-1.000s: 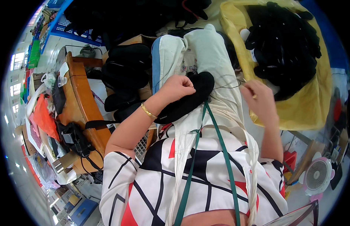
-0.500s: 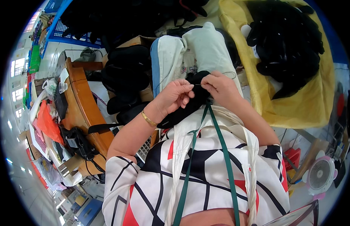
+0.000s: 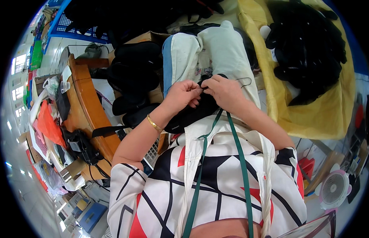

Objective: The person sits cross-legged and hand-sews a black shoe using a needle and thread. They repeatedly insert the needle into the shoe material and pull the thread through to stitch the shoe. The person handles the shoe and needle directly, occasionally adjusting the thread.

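Right hand (image 3: 225, 93) has joined left hand (image 3: 180, 95) over black item (image 3: 188, 118), both pinched, grasp unclear, near yellow bag (image 3: 311, 126) of black pieces (image 3: 307, 51).

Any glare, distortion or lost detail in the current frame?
Head view: the wooden table appears bowed inside the black-rimmed fisheye circle; head view: bright reflections streak the floor at far left; head view: the black piece is too dark to show much detail; head view: left grip and right grip look fairly sharp, but detail between them is too small to read.

Piece (image 3: 192, 114) apparently across lap (image 3: 228, 51), desk (image 3: 84, 105) left, cloth (image 3: 311, 123) right.
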`<state>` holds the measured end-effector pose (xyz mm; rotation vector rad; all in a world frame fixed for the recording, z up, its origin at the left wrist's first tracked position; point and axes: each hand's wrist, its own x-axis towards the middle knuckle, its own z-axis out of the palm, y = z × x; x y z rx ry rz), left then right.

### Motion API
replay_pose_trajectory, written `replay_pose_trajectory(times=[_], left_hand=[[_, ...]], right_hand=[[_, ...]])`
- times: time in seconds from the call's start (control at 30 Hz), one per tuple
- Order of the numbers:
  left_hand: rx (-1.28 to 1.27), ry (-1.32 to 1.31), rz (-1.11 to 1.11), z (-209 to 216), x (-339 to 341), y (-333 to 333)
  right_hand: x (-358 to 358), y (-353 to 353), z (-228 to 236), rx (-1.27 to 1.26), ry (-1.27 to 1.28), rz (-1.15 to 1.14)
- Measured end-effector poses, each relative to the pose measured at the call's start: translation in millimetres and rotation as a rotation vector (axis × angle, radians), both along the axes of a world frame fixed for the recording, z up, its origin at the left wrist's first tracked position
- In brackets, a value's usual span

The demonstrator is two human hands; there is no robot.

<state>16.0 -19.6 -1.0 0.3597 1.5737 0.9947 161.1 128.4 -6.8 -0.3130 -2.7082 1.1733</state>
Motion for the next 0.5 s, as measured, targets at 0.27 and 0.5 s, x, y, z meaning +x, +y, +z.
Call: replay_pose_trajectory(times=[0.27,0.5], left_hand=[[0.064,0.312,-0.117,3.5,0.8,-4.2],[0.106,0.566,-0.189,8.9,5.1,-0.8]], right_hand=[[20.2,48.4,-1.6,-1.467,0.104,-0.545],[110.3,179.2,-45.9,-1.526,0.888,-1.286]])
